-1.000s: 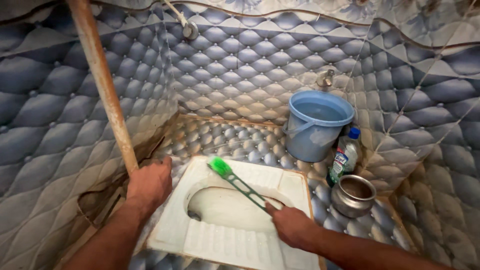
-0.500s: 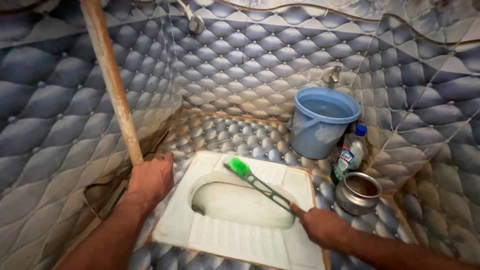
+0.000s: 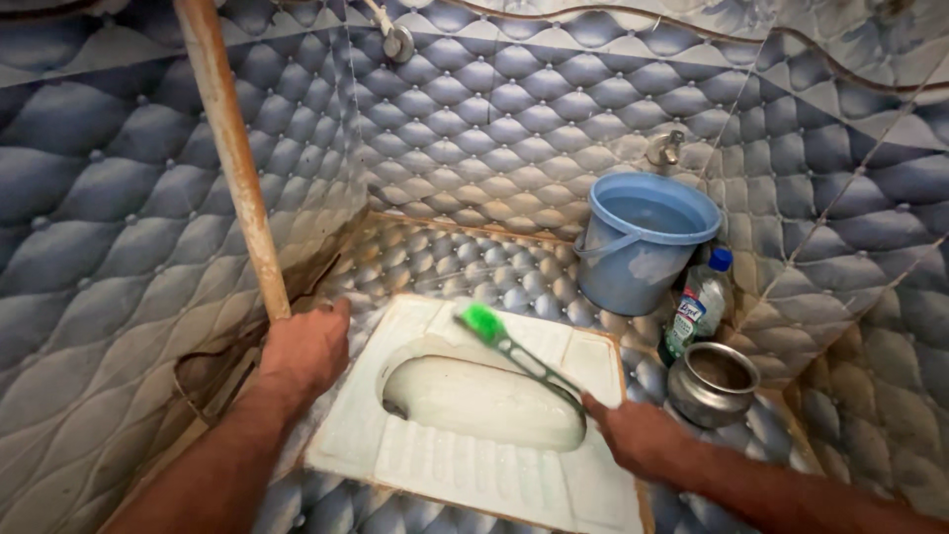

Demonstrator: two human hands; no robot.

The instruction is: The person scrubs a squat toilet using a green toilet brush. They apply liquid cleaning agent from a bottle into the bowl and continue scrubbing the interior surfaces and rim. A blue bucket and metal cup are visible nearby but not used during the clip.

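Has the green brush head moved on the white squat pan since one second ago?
Yes. The green brush head went from the white squat pan's far-left corner rightward along its far rim.

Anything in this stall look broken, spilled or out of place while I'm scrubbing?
Yes: the wall tiling at lower left, beside the left hand, is broken open, showing a dark brown gap near the foot of the stained pipe. Bucket, bottle and metal pot stand upright; nothing spilled.

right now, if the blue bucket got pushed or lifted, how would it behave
The bucket looks filled nearly to the rim with water, so it is probably heavy and hard to slide. A shove would likely slosh water over the edge rather than tip it. Its thin handle hangs at the side; lifting by it may swing.
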